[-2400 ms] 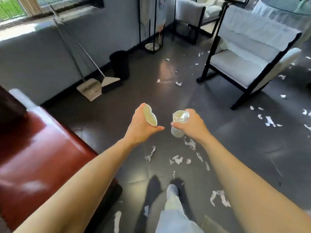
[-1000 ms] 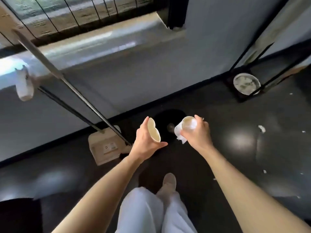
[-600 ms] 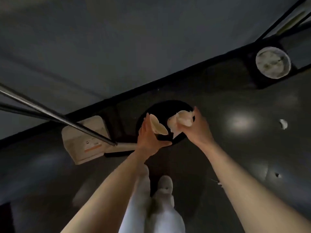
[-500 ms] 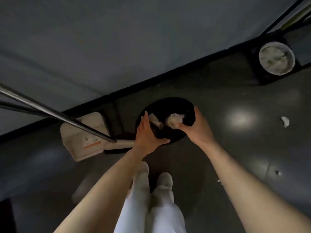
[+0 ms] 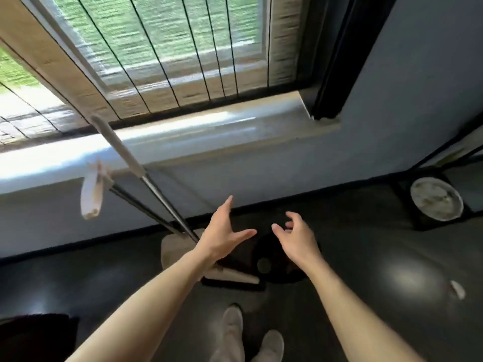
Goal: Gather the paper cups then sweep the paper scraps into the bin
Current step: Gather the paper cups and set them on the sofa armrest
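Observation:
The round black bin [image 5: 281, 273] stands on the dark floor by the wall, under my hands. A pale cup [image 5: 264, 264] shows dimly inside it. My left hand [image 5: 222, 235] hovers above the bin's left side, fingers straight and spread, holding nothing. My right hand [image 5: 298, 237] hovers over the bin's right side, fingers loosely bent and empty. A broom and dustpan set leans on the wall to the left: metal handles [image 5: 159, 197], the beige dustpan [image 5: 173, 250] partly behind my left forearm, and the broom head [image 5: 235, 276] on the floor.
One white paper scrap [image 5: 458, 289] lies on the floor at the right. A round pale stand base [image 5: 435, 199] sits by the wall at far right. The window sill [image 5: 167, 137] runs above. My shoes [image 5: 248, 335] are at the bottom. A dark seat corner [image 5: 34, 333] is at lower left.
Both cups have left my hands and dropped into the bin. My hands opened and rose above it. My head tilted up, bringing the window and sill into view.

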`<state>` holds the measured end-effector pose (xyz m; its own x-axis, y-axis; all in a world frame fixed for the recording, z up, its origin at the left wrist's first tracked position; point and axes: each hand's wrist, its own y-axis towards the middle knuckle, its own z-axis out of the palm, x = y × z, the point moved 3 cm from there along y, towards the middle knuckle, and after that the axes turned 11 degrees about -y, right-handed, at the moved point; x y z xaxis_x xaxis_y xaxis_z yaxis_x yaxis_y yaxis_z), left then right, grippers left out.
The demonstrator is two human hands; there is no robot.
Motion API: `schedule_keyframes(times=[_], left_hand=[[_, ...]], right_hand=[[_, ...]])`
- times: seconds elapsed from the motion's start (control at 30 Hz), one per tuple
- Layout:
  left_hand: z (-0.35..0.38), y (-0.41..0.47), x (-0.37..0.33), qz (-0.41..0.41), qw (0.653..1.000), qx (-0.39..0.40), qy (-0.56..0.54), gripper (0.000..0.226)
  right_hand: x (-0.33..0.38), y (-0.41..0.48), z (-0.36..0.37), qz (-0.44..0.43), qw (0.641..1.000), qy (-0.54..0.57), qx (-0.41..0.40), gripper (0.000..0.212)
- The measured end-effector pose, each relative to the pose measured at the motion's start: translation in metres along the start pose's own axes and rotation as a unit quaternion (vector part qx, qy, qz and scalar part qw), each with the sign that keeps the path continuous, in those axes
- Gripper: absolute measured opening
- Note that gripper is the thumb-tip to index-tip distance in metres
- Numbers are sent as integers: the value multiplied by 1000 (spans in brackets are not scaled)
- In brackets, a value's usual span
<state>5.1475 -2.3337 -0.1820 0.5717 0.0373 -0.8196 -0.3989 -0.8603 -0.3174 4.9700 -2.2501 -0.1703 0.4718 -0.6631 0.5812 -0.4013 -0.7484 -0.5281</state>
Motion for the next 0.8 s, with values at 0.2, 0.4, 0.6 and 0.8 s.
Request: schedule_keyframes(times=[0.2, 0.4, 0.6, 0.8], left_hand=[[-133, -41, -27, 34, 997, -66, 33, 100], [-242, -45, -8, 69, 988, -83, 108, 99], [-316, 7, 36, 108, 978, 4, 179, 99], [-339, 36, 84, 167, 947, 160, 224, 71]], right_hand=[[143, -28, -1, -120, 993, -1, 12, 52], [241, -44, 37, -181, 982, -17, 47, 57], [322, -25, 95, -165, 985, 18, 39, 74], [371, 11, 132, -132, 989, 72, 14, 81]])
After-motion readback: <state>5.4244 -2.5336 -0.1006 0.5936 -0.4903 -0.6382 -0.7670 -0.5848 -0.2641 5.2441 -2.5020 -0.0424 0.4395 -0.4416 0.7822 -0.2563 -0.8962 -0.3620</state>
